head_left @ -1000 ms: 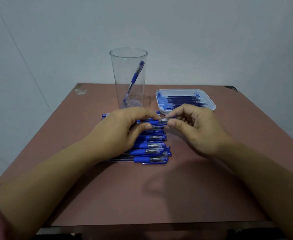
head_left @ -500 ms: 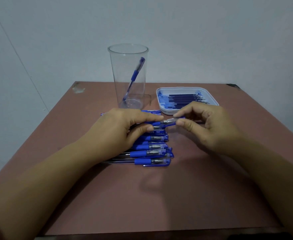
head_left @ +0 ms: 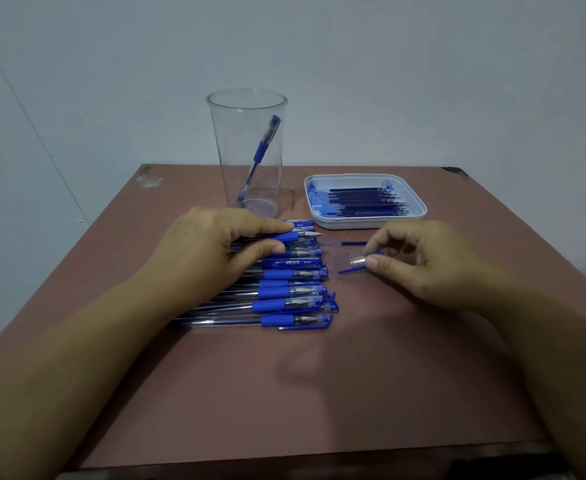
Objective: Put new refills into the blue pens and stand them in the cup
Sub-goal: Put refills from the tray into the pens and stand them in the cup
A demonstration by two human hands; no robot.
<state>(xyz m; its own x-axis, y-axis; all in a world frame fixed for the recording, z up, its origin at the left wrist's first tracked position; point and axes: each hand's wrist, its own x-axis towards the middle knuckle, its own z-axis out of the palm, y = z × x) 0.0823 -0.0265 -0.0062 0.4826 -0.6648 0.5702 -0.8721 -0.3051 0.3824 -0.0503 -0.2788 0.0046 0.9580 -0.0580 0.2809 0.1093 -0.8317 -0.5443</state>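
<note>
A row of several blue pens lies side by side on the brown table. My left hand grips an uncapped blue pen above the row, its metal tip pointing right. My right hand pinches the clear pen cap with its blue clip, apart from the pen. A tall clear cup stands behind the row with one blue pen leaning inside. A white tray holds several dark blue refills.
A loose refill lies on the table between my hands, in front of the tray. Blue ink specks mark the table near it. A pale wall stands close behind the table's far edge.
My right hand has pulled the cap off the pen and moved right with it. My left hand keeps hold of the pen, whose metal tip now shows.
</note>
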